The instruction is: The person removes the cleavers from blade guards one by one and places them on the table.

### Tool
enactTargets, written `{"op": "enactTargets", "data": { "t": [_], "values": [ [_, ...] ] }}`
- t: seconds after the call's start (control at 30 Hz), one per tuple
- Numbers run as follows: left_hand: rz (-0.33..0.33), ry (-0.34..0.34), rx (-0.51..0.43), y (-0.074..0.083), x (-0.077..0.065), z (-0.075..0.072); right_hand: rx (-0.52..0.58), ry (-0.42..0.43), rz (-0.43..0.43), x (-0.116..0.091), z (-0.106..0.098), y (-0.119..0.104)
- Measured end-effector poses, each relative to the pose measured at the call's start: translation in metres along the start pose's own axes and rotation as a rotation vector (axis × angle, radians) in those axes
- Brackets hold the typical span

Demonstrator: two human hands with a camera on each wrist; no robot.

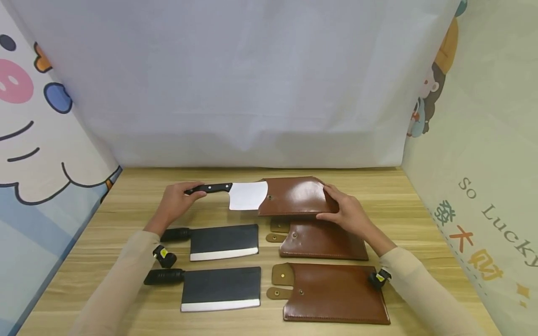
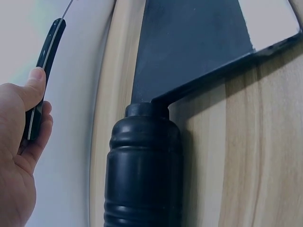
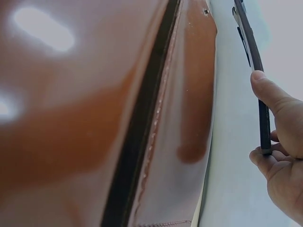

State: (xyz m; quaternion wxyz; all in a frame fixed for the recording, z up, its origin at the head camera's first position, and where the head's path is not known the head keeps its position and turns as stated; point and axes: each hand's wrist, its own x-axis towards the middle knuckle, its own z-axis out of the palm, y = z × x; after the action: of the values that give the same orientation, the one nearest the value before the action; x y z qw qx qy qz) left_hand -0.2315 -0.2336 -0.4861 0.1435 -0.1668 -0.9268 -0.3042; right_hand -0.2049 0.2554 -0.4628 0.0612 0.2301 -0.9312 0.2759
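A cleaver [image 1: 249, 196] with a black riveted handle and bright blade is held level above the table's far part. My left hand [image 1: 180, 200] grips its handle, thumb on one side, fingers behind, as the left wrist view shows with the handle [image 2: 49, 61]. The front of the blade is hidden inside a brown leather sheath [image 1: 294, 196]. At the sheath's right end, my right hand [image 1: 346, 207] pinches it between thumb and fingers; the right wrist view shows the sheath edge-on [image 3: 264, 123]. The strap of this sheath is not plainly seen.
Two dark-bladed cleavers, one farther [image 1: 224, 240] and one nearer [image 1: 221, 287], lie at left on the wooden table [image 1: 105, 233]. Two brown sheaths, one farther [image 1: 323, 240] and one nearer [image 1: 336, 294], lie at right, straps pointing left. A white backdrop [image 1: 252, 93] stands behind.
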Motion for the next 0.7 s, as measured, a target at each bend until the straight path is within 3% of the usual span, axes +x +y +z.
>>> {"op": "enactTargets", "data": {
  "t": [0.7],
  "values": [
    [-0.01, -0.006, 0.017, -0.006, -0.005, -0.01, -0.015, -0.009, 0.03, -0.012, -0.01, 0.005]
  ]
}}
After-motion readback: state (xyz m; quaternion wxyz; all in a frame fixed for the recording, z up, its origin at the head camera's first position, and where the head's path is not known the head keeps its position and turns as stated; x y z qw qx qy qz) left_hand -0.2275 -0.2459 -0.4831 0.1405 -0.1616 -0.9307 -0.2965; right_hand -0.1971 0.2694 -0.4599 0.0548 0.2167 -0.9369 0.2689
